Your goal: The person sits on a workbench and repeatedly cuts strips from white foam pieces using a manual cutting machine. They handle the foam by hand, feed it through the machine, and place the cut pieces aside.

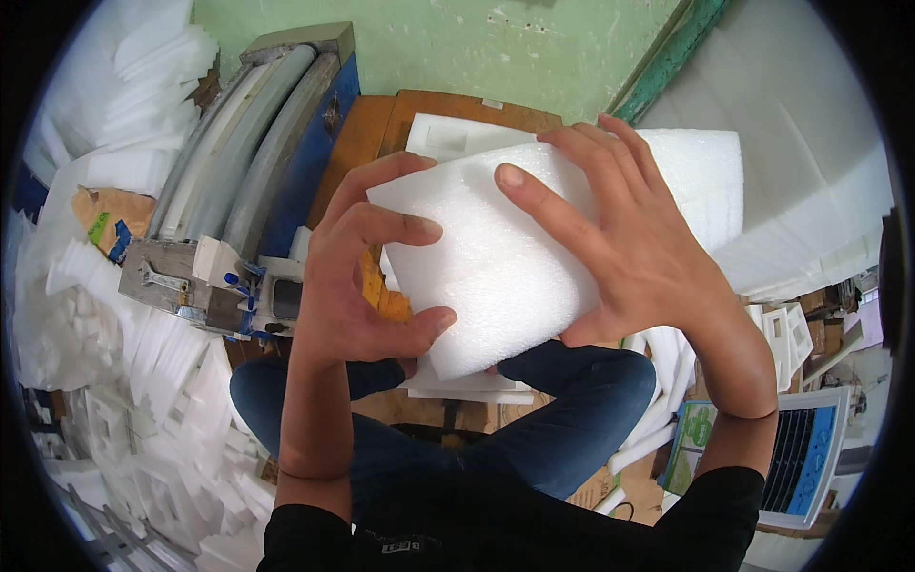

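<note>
A white foam sheet [486, 262] is held up, tilted and slightly bowed, above my lap. My left hand [348, 276] is curled round its left edge, with the thumb near the lower corner and fingertips on its face. Across its right part lies my right hand [634, 238], fingers spread over the face and top edge, thumb at the lower edge. A thicker white foam block [710, 181] stands behind my right hand. Partly hidden behind the sheet is a white foam piece with recesses [448, 133] on the wooden table [372, 143].
At the left stands a blue-sided machine with long rollers [257, 143]. Heaps of white foam pieces [172, 448] cover the left side. White foam rods [658, 400] and an air cooler [801, 458] are at the right. A green wall [457, 57] rises behind the table.
</note>
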Demonstrator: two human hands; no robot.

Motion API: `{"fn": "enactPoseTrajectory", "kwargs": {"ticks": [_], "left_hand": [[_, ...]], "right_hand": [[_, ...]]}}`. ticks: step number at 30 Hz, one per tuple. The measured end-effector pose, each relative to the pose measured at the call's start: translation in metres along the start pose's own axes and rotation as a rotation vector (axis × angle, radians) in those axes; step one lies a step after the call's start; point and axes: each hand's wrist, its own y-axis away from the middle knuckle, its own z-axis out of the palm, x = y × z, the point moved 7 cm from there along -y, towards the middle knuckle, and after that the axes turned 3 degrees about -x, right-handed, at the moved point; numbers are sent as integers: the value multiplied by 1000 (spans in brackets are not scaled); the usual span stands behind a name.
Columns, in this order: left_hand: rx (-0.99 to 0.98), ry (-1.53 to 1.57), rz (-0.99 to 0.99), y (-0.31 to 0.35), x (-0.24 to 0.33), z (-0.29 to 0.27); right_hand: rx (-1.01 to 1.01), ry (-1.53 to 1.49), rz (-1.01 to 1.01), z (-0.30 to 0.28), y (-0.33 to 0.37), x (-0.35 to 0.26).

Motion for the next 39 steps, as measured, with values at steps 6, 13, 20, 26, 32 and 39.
{"fn": "enactPoseTrajectory", "kwargs": {"ticks": [6,13,20,26,32,39], "left_hand": [[-5,-3,21,4,0,1],[2,-21,-7,-2,0,-1],[12,-27,13,-4,-4,5],[-8,-42,-14,-4,-6,2],[-84,-103,-37,-2,-2,-1],[95,-65,32,-8,-10,-14]], "right_hand": [[59,-12,-12,3,2,-1],[50,-5,29,3,-4,-9],[99,-95,-23,2,-18,-17],[135,-160,-24,2,-21,-14],[155,-150,-14,5,-21,-20],[156,-160,42,-17,-31,10]]}}
